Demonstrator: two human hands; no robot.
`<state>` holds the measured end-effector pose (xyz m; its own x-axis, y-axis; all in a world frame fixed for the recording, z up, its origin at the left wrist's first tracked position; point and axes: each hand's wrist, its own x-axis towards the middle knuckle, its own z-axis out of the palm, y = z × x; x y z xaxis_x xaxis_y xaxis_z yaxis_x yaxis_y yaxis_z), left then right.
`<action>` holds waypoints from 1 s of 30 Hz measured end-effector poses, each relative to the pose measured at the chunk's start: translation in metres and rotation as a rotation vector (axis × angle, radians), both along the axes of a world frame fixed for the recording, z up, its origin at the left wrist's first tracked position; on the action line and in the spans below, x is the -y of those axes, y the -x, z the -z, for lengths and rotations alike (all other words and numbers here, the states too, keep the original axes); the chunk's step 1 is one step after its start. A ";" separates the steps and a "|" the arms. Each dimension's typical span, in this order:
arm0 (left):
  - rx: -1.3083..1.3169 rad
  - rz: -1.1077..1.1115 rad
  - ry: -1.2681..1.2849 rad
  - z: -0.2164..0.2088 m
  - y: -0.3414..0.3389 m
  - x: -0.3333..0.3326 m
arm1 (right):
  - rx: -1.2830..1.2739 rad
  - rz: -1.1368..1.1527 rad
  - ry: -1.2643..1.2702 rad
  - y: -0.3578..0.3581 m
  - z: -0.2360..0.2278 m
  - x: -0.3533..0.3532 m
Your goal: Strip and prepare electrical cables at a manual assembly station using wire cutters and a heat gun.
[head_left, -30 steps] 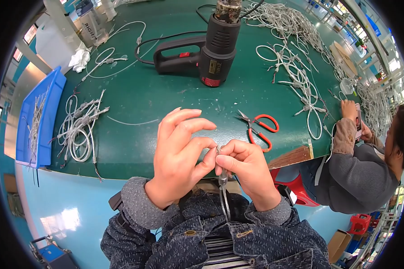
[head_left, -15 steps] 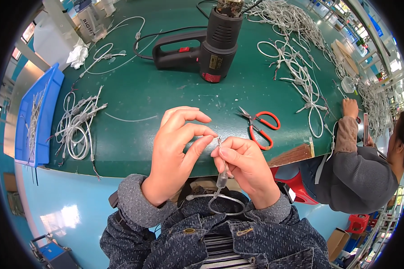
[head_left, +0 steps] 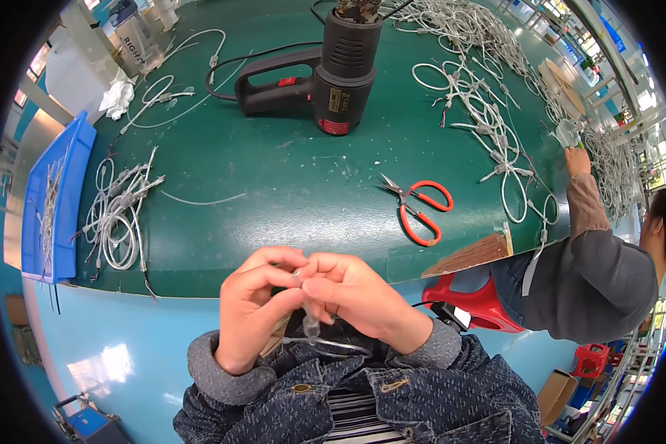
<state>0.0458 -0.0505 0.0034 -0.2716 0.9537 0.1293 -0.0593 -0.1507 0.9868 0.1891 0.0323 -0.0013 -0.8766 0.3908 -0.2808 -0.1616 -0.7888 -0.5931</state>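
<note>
Close to my chest, off the table's front edge, my left hand (head_left: 260, 300) and my right hand (head_left: 359, 297) meet at the fingertips. Between them is the end of a clear-sheathed cable (head_left: 312, 325), with a small cylindrical lump just under the fingers and a loop hanging below. My right fingers pinch it from the right side. The left thumb and fingers close on the same tip, which they mostly hide. Beyond my hands, orange-handled scissors (head_left: 419, 211) lie partly open on the green table (head_left: 296, 174).
A black heat gun (head_left: 340, 74) stands on the table at the back. Bundled cables (head_left: 122, 214) lie left, beside a blue tray (head_left: 70, 192) of thin wires. More cables (head_left: 488, 126) cover the right side. A co-worker (head_left: 599, 274) sits at the right, reaching towards the cables.
Both hands have moved nearer my body and slightly left with the cable. My left fingers, apart from the tip before, now close on it. The view has shifted a little.
</note>
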 end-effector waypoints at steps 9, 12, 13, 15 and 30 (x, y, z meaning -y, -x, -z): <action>0.100 -0.214 0.059 -0.054 0.033 0.044 | 0.584 0.304 -1.684 -0.024 0.001 -0.060; 0.075 -0.215 0.070 -0.063 0.043 0.035 | 0.652 0.248 -1.787 -0.017 0.014 -0.065; -0.018 -0.166 0.115 -0.063 0.043 0.025 | 0.683 0.247 -1.811 -0.015 0.018 -0.066; -0.199 -0.061 0.204 -0.060 0.044 0.003 | 0.755 0.247 -1.858 -0.013 0.020 -0.066; 0.096 0.156 0.346 -0.040 0.049 -0.053 | 0.527 0.336 -1.109 -0.016 -0.005 -0.066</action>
<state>-0.0032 0.0023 0.0435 -0.1147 0.9674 -0.2259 -0.1494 0.2080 0.9667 0.2048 0.0987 0.0037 -0.5714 0.8189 0.0544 0.1993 0.2028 -0.9587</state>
